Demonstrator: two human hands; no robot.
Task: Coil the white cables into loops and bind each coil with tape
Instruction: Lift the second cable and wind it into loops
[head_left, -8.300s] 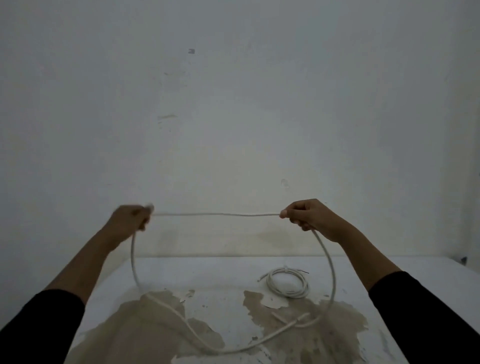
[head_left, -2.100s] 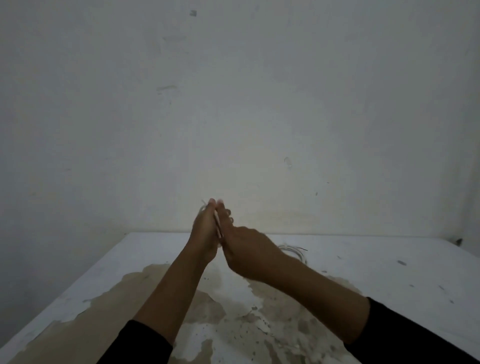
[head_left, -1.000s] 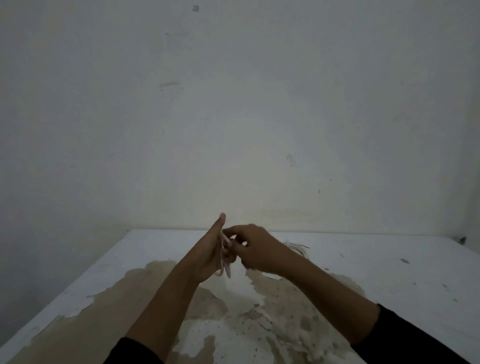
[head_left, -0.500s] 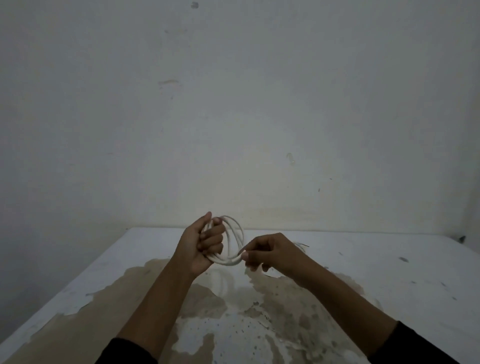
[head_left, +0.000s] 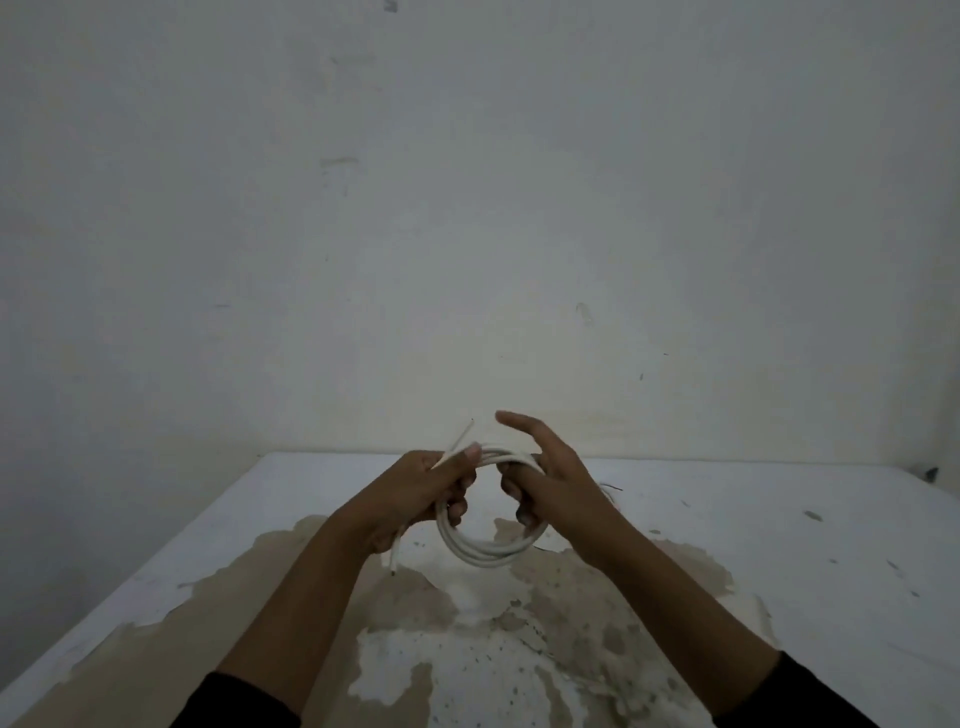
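A white cable coil (head_left: 485, 553) of several loops hangs in the air above the table, held between both hands. My left hand (head_left: 415, 499) grips the coil's left side, with one cable end sticking up past the thumb and the other pointing down below the palm. My right hand (head_left: 550, 483) has its lower fingers hooked through the coil's right side, while its index finger and thumb are spread apart. A second white coil (head_left: 610, 493) lies on the table behind my right hand, mostly hidden. No tape is in view.
The white table (head_left: 779, 561) has large brown patches of peeled paint in its middle and front. A bare pale wall (head_left: 467, 234) rises right behind the table's far edge. Dark sleeves cover both forearms near the bottom of the view.
The straight cable has been wound into a small coil. In the last half second my right hand moved from pinching the coil's side to hooking its fingers through it, and the coil dropped lower.
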